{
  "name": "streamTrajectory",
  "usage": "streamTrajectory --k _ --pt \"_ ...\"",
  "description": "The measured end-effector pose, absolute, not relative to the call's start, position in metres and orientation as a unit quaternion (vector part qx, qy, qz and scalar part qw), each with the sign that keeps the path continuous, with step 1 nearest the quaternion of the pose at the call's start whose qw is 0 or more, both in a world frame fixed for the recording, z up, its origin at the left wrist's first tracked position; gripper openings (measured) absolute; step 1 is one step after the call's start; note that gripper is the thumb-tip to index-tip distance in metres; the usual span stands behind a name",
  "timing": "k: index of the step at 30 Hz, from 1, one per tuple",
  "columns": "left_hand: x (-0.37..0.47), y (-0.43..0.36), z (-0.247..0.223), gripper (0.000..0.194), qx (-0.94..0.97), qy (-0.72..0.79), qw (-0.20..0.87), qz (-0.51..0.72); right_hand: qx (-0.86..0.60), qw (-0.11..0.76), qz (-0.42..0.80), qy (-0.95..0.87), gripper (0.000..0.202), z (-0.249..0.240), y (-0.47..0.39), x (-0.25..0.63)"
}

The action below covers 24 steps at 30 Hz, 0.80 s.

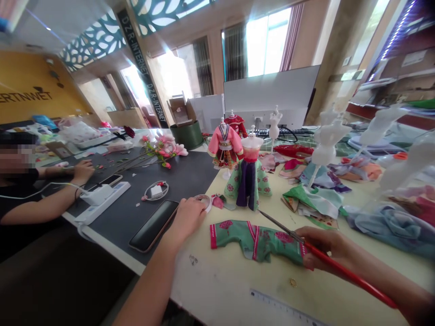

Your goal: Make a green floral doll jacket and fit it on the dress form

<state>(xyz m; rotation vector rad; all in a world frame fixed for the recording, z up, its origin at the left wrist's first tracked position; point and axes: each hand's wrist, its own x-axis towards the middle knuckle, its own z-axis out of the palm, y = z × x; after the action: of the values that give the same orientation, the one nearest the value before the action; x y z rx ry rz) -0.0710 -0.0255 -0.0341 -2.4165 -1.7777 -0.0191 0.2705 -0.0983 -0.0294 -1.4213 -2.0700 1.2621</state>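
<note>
My left hand (190, 216) is at the table's middle, with its fingertips closed on the edge of a white roll of tape (205, 202). My right hand (324, 246) grips a red-handled tool (350, 271) with a long, pointed metal tip; its exact kind is unclear. The tip points left, over a small green doll top (234, 235) with pink trim and flower prints, lying flat. My right fingers also touch that top's right cuff. Just behind it stands a doll-size dress form (252, 141) in a green and purple outfit (249, 181).
A black phone (154, 225), a coiled cable (155, 190) and a power strip (105, 199) lie left. Bare white dress forms (326, 142) and fabric piles stand right. A ruler (282, 308) and a small gold ring (292, 282) lie in front. Another person's hand (84, 172) rests far left.
</note>
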Motion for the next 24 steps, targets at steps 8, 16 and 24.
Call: streamTrajectory --k 8,16,24 --pt "-0.027 -0.056 -0.035 0.017 -0.844 -0.502 -0.013 -0.188 -0.507 0.196 0.456 -0.705 0.034 -0.017 -0.104 0.27" --pt "0.058 -0.098 -0.05 0.02 -0.942 -0.262 -0.197 -0.075 -0.505 0.221 0.429 -0.715 0.032 -0.034 -0.096 0.283" --pt "0.077 -0.086 -0.047 0.01 -0.943 -0.249 -0.22 -0.025 -0.516 0.237 0.414 -0.712 0.032 -0.037 -0.094 0.287"
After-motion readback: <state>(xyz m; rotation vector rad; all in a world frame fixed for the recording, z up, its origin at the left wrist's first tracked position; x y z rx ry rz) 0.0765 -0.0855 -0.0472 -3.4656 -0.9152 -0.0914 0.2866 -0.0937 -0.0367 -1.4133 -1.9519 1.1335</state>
